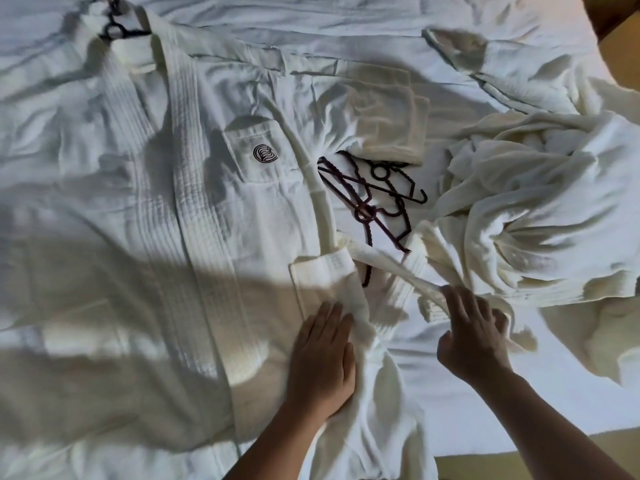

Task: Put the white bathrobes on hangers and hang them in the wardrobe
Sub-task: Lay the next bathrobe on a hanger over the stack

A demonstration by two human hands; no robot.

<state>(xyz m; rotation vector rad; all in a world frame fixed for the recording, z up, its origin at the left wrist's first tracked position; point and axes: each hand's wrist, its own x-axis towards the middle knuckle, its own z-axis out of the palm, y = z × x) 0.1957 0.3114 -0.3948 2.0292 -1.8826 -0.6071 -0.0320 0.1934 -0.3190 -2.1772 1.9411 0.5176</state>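
A white bathrobe (145,209) lies spread flat on the bed, collar at the top left, a round logo on its chest pocket. A dark hanger (114,20) sits inside its collar. My left hand (323,362) presses flat on the robe's lower pocket near its right edge. My right hand (472,330) pinches the robe's white belt (388,265), which runs from the pocket toward it. A second white bathrobe (519,209) lies crumpled at the right. Loose dark hangers (374,199) lie tangled between the two robes, partly under the belt.
Everything rests on a bed with a rumpled white sheet (467,403). The bed's front edge shows at the lower right, with a tan floor (485,469) beyond it. Brown furniture (620,32) stands at the top right corner.
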